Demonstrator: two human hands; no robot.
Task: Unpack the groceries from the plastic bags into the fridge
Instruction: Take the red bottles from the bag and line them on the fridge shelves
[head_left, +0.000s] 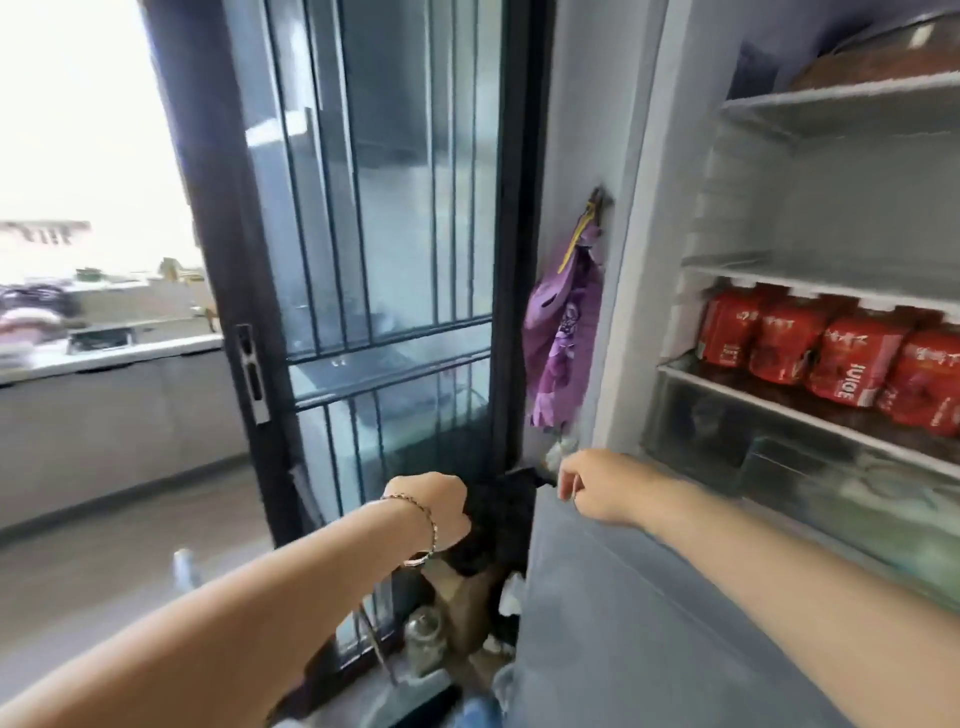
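Looking like the fetch-the-next-bag step, honestly. Reaching both hands toward the black bag (498, 519), sitting low in the middle of the frame, wedged between the sliding door (395, 260) and the fridge (639, 260). Curling the left hand (441, 512) into the bag's bunched top, seemingly gripping it. Holding the right hand (597, 486) just beside the bag's upper corner, fingers curled in, maybe pinching a handle; too blurry, cannot tell. Seeing the fridge open at right, with red packs (852, 358) lining the lower shelf and room showing above. Next up, probably: getting a firm two-handed hold, lifting the bag clear of the gap, opening it facing the shelves.
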